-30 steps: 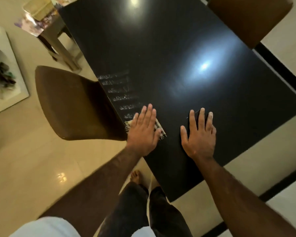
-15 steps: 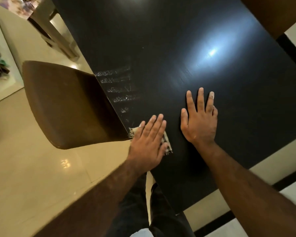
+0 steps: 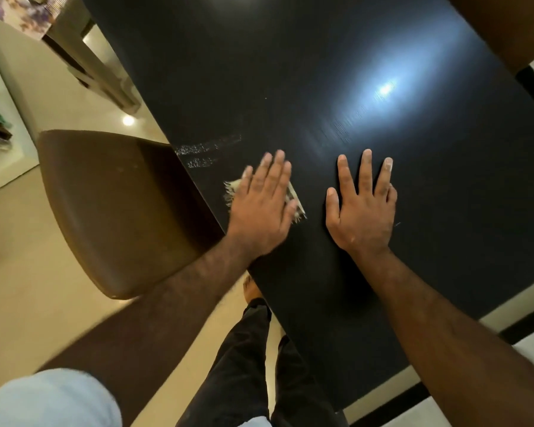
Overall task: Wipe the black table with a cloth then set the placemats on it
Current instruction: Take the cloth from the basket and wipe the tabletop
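Observation:
The black table (image 3: 321,72) fills the upper right of the head view, glossy, with a lamp's reflection on it. My left hand (image 3: 262,204) presses flat, fingers straight, on a small pale fringed cloth (image 3: 231,190) near the table's left edge; most of the cloth is hidden under the palm. Whitish wet streaks (image 3: 198,151) lie on the table just beyond the cloth. My right hand (image 3: 361,208) rests flat on the bare table, fingers spread, a short way right of the left hand. No placemats are in view.
A brown chair (image 3: 114,211) stands tucked against the table's left edge. Another brown chair (image 3: 512,29) shows at the top right. A small side table (image 3: 84,53) with papers stands at the top left. My legs are below the table's near corner on the beige floor.
My left hand has slid the cloth away from me along the left edge, over the streaks; fewer streaks show now. My right hand stays flat on the table.

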`<state>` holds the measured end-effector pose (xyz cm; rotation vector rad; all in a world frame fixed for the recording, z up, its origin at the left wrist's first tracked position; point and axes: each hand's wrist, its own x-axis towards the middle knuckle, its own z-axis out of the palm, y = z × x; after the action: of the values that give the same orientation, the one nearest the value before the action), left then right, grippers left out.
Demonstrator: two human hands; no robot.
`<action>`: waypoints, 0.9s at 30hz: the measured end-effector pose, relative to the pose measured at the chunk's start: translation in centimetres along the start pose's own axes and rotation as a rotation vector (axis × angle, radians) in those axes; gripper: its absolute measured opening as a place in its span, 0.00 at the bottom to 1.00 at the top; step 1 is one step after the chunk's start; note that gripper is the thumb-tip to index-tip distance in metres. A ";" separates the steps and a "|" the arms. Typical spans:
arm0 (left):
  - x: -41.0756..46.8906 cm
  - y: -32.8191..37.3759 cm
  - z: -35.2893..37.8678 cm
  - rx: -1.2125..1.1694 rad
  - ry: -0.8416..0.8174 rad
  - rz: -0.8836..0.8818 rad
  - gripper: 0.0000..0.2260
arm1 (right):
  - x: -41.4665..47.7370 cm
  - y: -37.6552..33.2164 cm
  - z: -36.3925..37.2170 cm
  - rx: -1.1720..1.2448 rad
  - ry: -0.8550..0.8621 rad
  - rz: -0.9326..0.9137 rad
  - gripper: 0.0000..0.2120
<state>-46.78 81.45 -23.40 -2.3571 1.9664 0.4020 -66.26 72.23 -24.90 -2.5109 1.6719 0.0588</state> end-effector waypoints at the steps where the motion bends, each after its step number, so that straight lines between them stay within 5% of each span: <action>1: -1.4 0.8 0.2 0.001 -0.037 0.064 0.34 | 0.4 -0.1 0.0 -0.003 0.004 -0.004 0.33; 5: -4.4 -1.7 0.3 -0.001 -0.096 0.106 0.34 | 1.0 -0.3 0.1 0.002 0.007 -0.004 0.33; 13: 5.5 -11.0 -2.8 -0.019 0.066 -0.341 0.33 | 1.5 -0.6 0.0 -0.008 -0.010 0.005 0.34; 22: 0.2 0.5 -0.8 -0.006 -0.034 0.117 0.34 | 3.6 -1.5 -0.3 -0.015 -0.003 -0.028 0.34; 27: -0.7 -6.6 -1.4 -0.015 -0.028 -0.054 0.33 | 3.5 -1.7 -0.3 -0.006 -0.003 -0.012 0.34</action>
<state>-40.29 83.15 -22.76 -2.3942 1.8902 0.4461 -63.30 69.62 -24.83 -2.5237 1.6574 0.0658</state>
